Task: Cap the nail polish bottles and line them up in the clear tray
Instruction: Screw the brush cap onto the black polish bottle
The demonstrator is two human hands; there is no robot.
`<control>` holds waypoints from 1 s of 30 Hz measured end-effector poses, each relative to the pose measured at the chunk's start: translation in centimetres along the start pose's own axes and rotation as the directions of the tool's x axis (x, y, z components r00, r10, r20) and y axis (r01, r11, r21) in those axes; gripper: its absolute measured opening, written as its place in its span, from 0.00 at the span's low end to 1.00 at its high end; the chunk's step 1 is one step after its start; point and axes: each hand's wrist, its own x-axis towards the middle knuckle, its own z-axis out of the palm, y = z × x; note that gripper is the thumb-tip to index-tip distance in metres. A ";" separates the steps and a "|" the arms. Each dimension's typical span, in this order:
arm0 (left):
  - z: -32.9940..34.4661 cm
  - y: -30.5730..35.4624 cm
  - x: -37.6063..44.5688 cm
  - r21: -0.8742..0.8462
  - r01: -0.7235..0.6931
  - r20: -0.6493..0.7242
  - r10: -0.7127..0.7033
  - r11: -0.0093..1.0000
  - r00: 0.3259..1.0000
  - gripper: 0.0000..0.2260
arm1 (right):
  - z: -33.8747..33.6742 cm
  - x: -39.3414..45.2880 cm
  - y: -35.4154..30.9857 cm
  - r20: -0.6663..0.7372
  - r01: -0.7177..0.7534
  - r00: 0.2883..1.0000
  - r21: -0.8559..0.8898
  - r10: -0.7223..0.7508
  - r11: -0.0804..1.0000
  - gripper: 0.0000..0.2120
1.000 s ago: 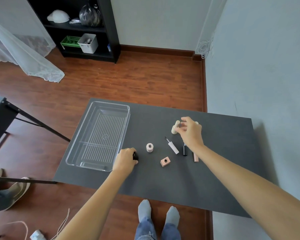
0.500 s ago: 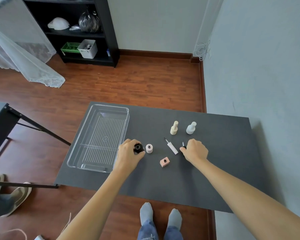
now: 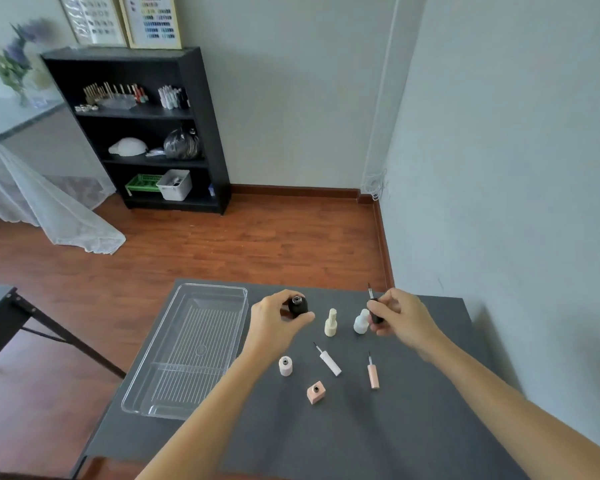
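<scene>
Between the two hands, over the far part of the dark table, the first capping is being set up. The black bottle is being held upright off the table by the left hand, fingers curled round its body and pressed onto it, open neck facing up. Off to the right of that grip, the black brush cap is being pinched by the right hand between thumb and fingertips, bristle end sticking up and away, so it's pointing the wrong way for going in yet.

Just between the two grips, the cream bottle and the white bottle are standing already capped, the white one nearly touching the right fingers. Nearer than both grips, the round pink bottle and the square pink bottle are sitting open, with the white brush cap and the pink brush cap lying flat beside them. Left of the left grip, the clear tray is waiting with nothing in it.

So step one of capping, basically. Next move looks like: the cap being flipped brush-down, lined up over the neck, fed in and twisted while the bottle is being kept steady. Probably worth minding that white bottle being knocked on the way over.
</scene>
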 end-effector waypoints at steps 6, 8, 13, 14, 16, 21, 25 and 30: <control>-0.2 6.4 1.6 -0.104 -0.134 -0.041 0.130 0.986 0.991 0.08 | -3.7 -0.4 -8.1 -0.080 0.225 0.973 0.091 -0.218 0.970 0.05; -0.4 8.4 2.0 -0.142 -0.188 -0.073 0.179 0.972 0.981 0.08 | -4.8 -0.5 -10.6 -0.101 0.289 0.956 0.129 -0.277 0.949 0.04; -0.8 13.0 3.0 -0.227 -0.291 -0.157 0.260 0.929 0.953 0.08 | -7.0 -0.9 -16.4 -0.135 0.437 0.900 0.264 -0.415 0.860 0.04; -0.9 13.8 3.2 -0.237 -0.306 -0.170 0.271 0.922 0.947 0.08 | -7.3 -1.0 -17.4 -0.137 0.469 0.883 0.280 -0.448 0.838 0.04; -1.1 15.2 3.6 -0.235 -0.328 -0.197 0.285 0.915 0.938 0.08 | -7.8 -1.0 -19.3 -0.133 0.540 0.841 0.269 -0.524 0.797 0.04; -1.2 17.6 4.3 -0.227 -0.394 -0.235 0.342 0.891 0.910 0.08 | -8.3 -1.0 -22.7 -0.102 0.685 0.727 0.037 -0.679 0.728 0.09; -1.1 18.5 4.4 -0.251 -0.419 -0.241 0.363 0.873 0.900 0.08 | -8.3 -1.1 -23.9 -0.060 0.715 0.684 -0.140 -0.727 0.685 0.11; -1.0 18.9 4.2 -0.259 -0.423 -0.238 0.367 0.868 0.899 0.06 | -8.3 -1.1 -24.1 -0.038 0.719 0.657 -0.270 -0.753 0.640 0.12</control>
